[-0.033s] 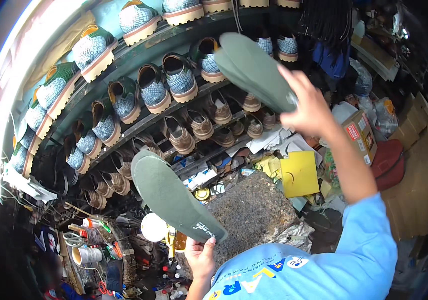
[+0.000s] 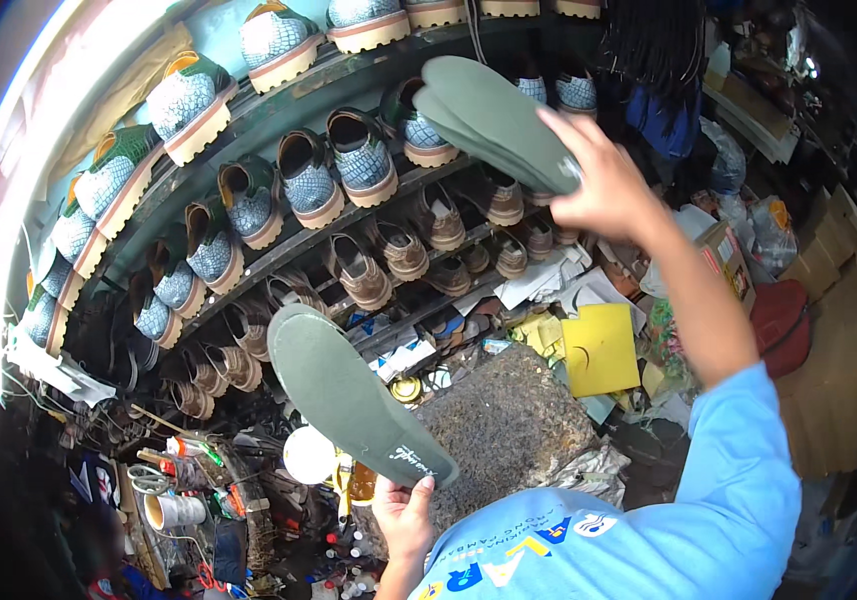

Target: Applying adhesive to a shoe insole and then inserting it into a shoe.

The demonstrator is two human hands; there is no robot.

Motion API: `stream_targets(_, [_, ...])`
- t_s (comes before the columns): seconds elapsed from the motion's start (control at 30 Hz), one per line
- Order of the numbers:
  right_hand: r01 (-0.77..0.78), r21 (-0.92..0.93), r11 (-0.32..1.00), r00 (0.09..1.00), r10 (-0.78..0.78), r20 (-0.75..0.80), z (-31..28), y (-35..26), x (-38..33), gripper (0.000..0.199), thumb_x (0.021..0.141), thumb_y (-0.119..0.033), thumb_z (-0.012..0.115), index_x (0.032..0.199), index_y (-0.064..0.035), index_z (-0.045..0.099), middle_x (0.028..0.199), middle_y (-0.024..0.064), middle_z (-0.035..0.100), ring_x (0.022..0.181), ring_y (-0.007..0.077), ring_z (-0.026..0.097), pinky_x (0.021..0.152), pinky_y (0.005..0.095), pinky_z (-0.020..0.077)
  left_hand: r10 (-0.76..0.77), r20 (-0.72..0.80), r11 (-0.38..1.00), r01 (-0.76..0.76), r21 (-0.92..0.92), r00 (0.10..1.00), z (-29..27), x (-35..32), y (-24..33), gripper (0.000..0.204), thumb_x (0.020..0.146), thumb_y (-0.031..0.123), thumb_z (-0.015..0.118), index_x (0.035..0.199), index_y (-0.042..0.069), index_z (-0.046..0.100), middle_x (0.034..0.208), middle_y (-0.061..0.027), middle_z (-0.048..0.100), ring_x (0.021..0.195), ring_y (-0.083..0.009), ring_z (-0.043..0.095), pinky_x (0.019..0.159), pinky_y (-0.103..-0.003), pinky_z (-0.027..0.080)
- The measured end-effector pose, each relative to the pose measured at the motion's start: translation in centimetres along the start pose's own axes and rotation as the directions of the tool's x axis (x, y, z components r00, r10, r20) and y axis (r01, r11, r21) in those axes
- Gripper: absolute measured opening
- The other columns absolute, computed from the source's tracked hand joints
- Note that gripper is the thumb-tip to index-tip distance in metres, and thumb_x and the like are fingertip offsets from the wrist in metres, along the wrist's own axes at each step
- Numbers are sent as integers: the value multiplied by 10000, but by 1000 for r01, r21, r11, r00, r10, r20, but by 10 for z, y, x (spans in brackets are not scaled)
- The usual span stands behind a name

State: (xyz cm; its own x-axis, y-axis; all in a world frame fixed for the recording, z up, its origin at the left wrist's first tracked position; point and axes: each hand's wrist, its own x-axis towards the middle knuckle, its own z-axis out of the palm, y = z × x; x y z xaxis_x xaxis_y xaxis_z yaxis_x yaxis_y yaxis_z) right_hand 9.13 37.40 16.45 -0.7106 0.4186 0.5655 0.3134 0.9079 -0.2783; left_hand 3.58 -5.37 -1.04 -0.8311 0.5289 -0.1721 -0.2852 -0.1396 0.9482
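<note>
My left hand pinches the heel end of a green shoe insole, thumb on top, its rounded toe end pointing up and left. Printing in white marks the heel. Raised to the upper right, my right hand grips more green insoles by their heel end. At least two lie stacked there, slightly fanned, in front of the shelved shoes. Both hands are apart from each other, above a rough dark work block.
Racks hold several blue-and-green shoes and brown shoes. Yellow sheets and scraps lie beyond the block. At left are scissors, a white cup and bottles. A red bag and cardboard stand at right.
My right hand with its insoles has moved slightly up and left, and the insoles' fanned edges show more. The left hand's insole has shifted only a little to the right.
</note>
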Motion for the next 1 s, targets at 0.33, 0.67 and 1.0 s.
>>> stream_targets(0.33, [267,-206,942,911,-177,372,37,58,210,846,564,-207,818,1361,-22,598,1248,232,666,1166,392,634,1010,466,513,-2,-72,1000,5,31,997,-9,-15,-9,369,901,-108,664,1248,-4,592,1129,-89,705,1009,-143,677,906,-291,536])
stream_targets(0.67, [17,-644,765,994,-84,-74,74,89,182,791,748,-254,834,1476,-182,534,1457,129,524,1418,320,442,1141,590,313,-135,133,971,104,217,982,8,6,-24,272,957,-29,657,1223,-1,608,1132,-47,683,1026,-113,646,928,-287,525])
stream_targets(1.0, [-435,752,495,860,-18,510,112,-102,-120,1450,643,-400,991,1633,-20,3,1563,271,375,1385,381,485,1128,496,423,-153,207,946,82,315,966,35,21,-42,313,937,-20,677,1243,2,615,1111,-94,713,995,-143,678,907,-324,552])
